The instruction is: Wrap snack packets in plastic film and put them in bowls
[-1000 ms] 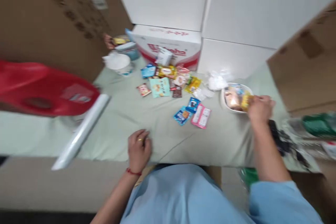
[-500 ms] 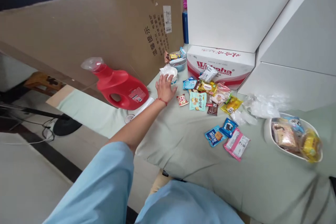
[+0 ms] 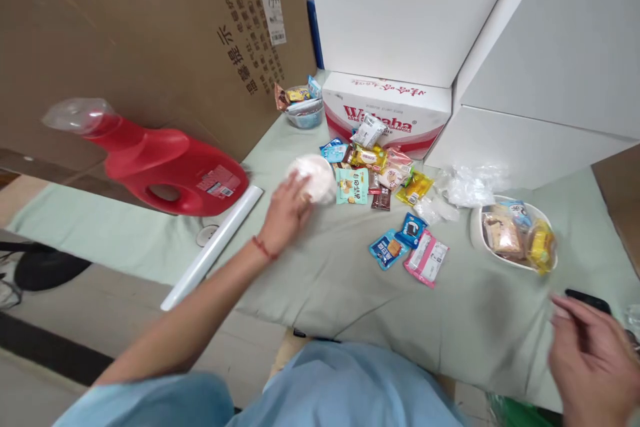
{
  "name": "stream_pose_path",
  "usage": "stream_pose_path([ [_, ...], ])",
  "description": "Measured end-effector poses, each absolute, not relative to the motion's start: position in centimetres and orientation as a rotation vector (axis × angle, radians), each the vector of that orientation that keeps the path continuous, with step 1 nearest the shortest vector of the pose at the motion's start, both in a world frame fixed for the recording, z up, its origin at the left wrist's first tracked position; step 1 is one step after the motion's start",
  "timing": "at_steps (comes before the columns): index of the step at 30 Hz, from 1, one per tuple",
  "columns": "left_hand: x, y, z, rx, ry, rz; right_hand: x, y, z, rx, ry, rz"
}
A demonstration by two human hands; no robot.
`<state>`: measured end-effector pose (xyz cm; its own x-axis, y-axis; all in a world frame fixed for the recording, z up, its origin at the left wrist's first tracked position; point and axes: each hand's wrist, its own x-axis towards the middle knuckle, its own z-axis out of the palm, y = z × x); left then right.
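My left hand (image 3: 290,203) is closed on the rim of a white paper bowl (image 3: 316,177), which is smeared by motion; what is inside it cannot be made out. Just right of the bowl lies a pile of wrapped snacks, with a pale green snack packet (image 3: 351,186) closest to it. My right hand (image 3: 593,357), slightly blurred at the lower right edge, has loosely bent fingers with nothing visible between them. It is over the cloth, near a dark flat object (image 3: 589,301) and in front of a white oval basket (image 3: 477,230) of wrapped snacks.
A red detergent bottle (image 3: 173,163) and a white roll (image 3: 213,247) stand to the left. Behind are a large cardboard sheet (image 3: 150,33), a clear bowl (image 3: 306,119) of snacks and a Wahaha carton (image 3: 390,110). Crumpled clear plastic (image 3: 470,185) lies by the basket.
My left hand has drawn the white bowl nearer, away from the clear snack bowl. A small red packet now is out of sight. My right hand has come into view at the right.
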<state>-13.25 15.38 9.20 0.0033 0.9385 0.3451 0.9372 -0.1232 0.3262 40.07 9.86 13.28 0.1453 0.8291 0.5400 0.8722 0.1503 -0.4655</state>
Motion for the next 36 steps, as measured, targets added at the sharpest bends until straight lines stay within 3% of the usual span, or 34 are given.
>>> stream_pose_path([
  [4, -5.7, 5.7, 8.0, 2.555, 1.693, 0.590, 29.4, 12.4, 13.2, -1.147, -2.045, 0.333],
  [9, -1.0, 1.2, 7.2, 2.523, 1.718, 0.711, 18.4, 13.9, 13.2, -0.503, -2.731, 0.751],
  [13, -1.2, 0.8, 6.7, 2.371, 1.875, 0.983, 13.9, 14.9, 12.6, -0.698, -3.191, 0.641],
  [19, -2.1, 0.7, 6.0, 2.305, 1.909, 1.110, 11.4, 14.7, 14.0, -0.975, -3.431, 0.396],
  [31, -3.5, 1.8, 6.0, 2.402, 1.492, 1.189, 10.4, 12.9, 14.1, -0.472, -3.434, 0.298],
  [36, -3.5, 1.9, 6.2, 2.395, 1.451, 1.179, 11.5, 13.1, 12.9, -0.577, -3.458, 0.342],
])
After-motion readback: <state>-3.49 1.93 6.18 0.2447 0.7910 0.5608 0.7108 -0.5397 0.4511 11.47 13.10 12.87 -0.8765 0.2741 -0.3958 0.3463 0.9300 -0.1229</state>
